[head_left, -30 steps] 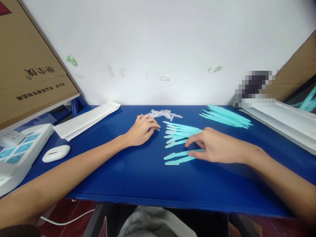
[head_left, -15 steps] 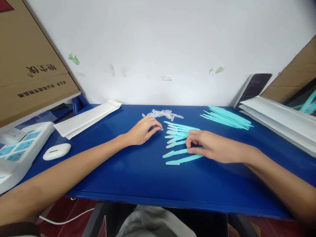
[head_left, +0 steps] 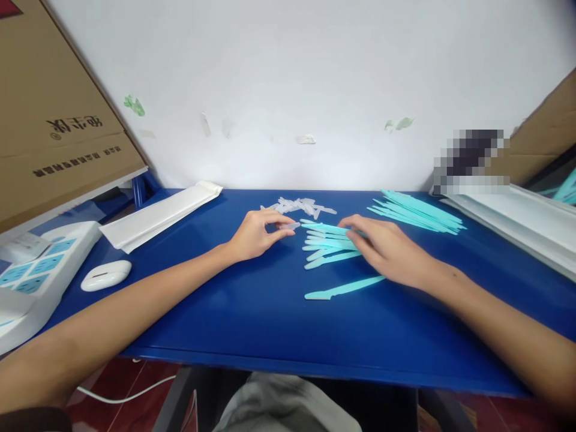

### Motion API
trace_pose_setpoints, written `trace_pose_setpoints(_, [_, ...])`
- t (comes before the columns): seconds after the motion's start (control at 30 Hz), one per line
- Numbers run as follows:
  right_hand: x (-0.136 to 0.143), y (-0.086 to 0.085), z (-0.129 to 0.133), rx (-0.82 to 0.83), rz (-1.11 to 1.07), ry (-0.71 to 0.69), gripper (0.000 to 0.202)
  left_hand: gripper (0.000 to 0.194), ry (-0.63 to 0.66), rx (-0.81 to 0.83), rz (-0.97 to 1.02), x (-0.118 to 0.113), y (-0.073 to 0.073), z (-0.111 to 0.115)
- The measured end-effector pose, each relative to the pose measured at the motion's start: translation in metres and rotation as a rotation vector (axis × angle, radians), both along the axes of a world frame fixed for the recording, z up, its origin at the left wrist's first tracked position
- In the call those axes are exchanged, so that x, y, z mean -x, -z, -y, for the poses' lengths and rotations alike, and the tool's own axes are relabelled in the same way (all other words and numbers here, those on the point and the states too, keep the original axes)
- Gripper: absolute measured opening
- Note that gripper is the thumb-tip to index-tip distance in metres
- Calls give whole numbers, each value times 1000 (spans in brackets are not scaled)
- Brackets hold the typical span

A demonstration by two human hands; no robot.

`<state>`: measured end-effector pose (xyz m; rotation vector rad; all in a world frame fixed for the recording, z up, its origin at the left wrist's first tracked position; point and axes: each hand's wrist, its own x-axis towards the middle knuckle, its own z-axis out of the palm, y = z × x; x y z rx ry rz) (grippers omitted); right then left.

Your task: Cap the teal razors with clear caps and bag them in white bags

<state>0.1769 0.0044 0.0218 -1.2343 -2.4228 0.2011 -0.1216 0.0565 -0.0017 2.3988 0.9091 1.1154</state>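
Observation:
Between the thumb and fingers of my left hand (head_left: 257,236) is a translucent plastic blade cap (head_left: 290,226). My right hand (head_left: 390,247) pinches a turquoise eyebrow razor (head_left: 329,228), its blade end pointing left at the cap's open end. Whether the tip is inside the cap or just beside it, I cannot tell. Under and before the held razor lies a fanned row of capped eyebrow razors (head_left: 321,261), partly covered by my right hand. A lone razor (head_left: 344,289) without a cap rests nearer the front edge. Behind my left hand is a heap of loose translucent caps (head_left: 297,207).
More turquoise razors (head_left: 416,213) are piled at the back right, beside white packaging (head_left: 526,219). On the left are a long white packet (head_left: 159,216), a white earbud case (head_left: 106,275) and a power strip (head_left: 76,258). A cardboard box (head_left: 58,144) leans there; a wall bounds the blue table (head_left: 252,318).
My right hand has lifted one of the two front razors and carried it up and left to the cap. My left hand now shows the cap raised between its fingers.

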Motion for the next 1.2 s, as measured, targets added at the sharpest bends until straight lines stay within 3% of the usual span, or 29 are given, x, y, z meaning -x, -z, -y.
trace_pose_setpoints(0.47, [3, 2, 0, -31, -2, -8, 34, 25, 37, -46, -123, 1, 1, 1])
trace_pose_setpoints(0.8, [18, 5, 9, -53, -21, -131, 33, 32, 67, -207, -366, -16, -2, 17])
trace_pose_setpoints(0.93, [12, 5, 6, -110, 20, -94, 36, 45, -133, -226, -404, -3, -4, 5])
trace_pose_setpoints(1.03, [8, 0, 7, -152, 18, -107, 37, 51, -309, -79, -529, 9, -2, -9])
trace_pose_setpoints(1.1, [8, -9, 12, -81, 20, -155, 35, 55, -332, 23, -611, 13, 0, -14])
trace_pose_setpoints(1.2, [10, -23, 23, 179, 98, -240, 28, 53, -316, 34, -659, 13, 2, -15])
